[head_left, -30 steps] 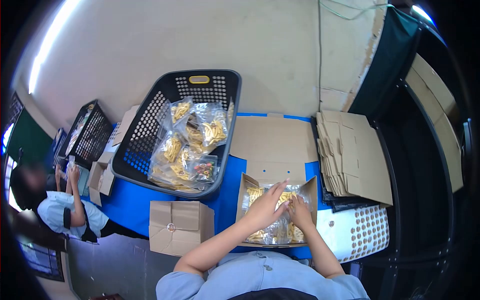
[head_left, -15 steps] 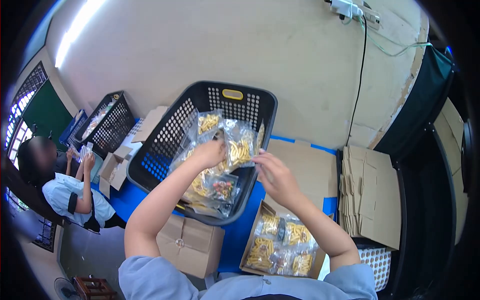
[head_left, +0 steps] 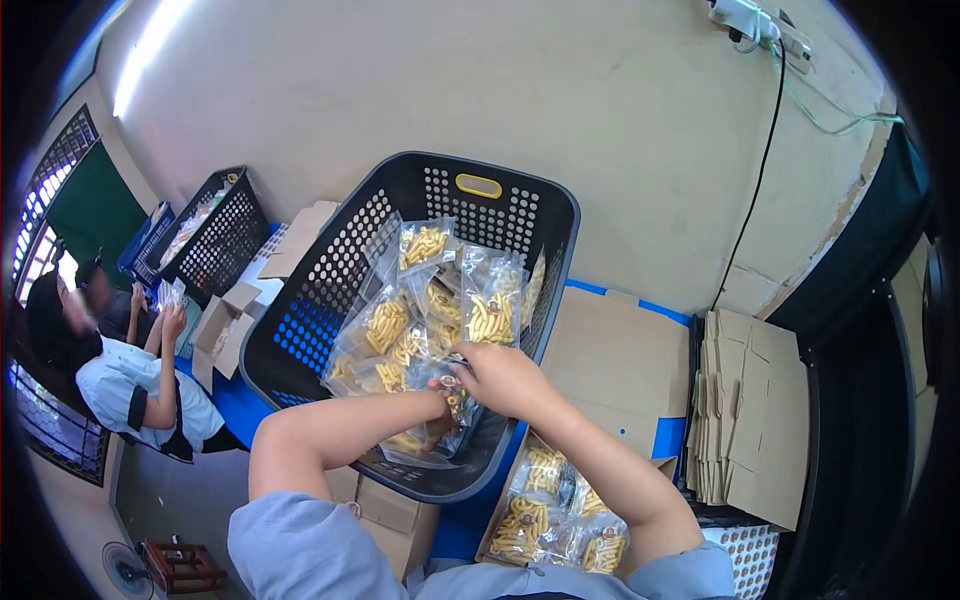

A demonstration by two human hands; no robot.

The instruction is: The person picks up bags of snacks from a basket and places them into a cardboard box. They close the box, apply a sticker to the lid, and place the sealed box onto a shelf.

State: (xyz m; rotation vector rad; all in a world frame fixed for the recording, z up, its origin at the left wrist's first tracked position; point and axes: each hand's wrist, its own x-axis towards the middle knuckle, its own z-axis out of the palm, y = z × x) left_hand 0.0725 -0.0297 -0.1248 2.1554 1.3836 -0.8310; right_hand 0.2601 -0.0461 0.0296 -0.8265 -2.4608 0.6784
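Note:
Clear bags of yellow, stick-shaped snacks [head_left: 490,315] fill the middle of a black perforated basket [head_left: 510,190]. Near its front end is a clear bag with darker, multicoloured contents [head_left: 455,395]. My left hand [head_left: 438,412] reaches in from the left and is closed on this bag, its fingers partly hidden. At the bag's upper edge, my right hand [head_left: 500,378] pinches the plastic with bent fingers. Below my right forearm, an open cardboard box [head_left: 490,535] contains several bags of the same yellow snacks.
Flattened cardboard [head_left: 745,410] is stacked at the right, with a cardboard sheet [head_left: 620,350] beside the basket. A closed carton [head_left: 385,520] stands below the basket. At the left, a co-worker [head_left: 150,390] handles small items near an open box [head_left: 225,335] and another black basket [head_left: 215,240].
My left hand has moved down from the upper bags to the bag with multicoloured contents. My right hand has moved left and down from the basket's right side to that bag. The view has shifted slightly.

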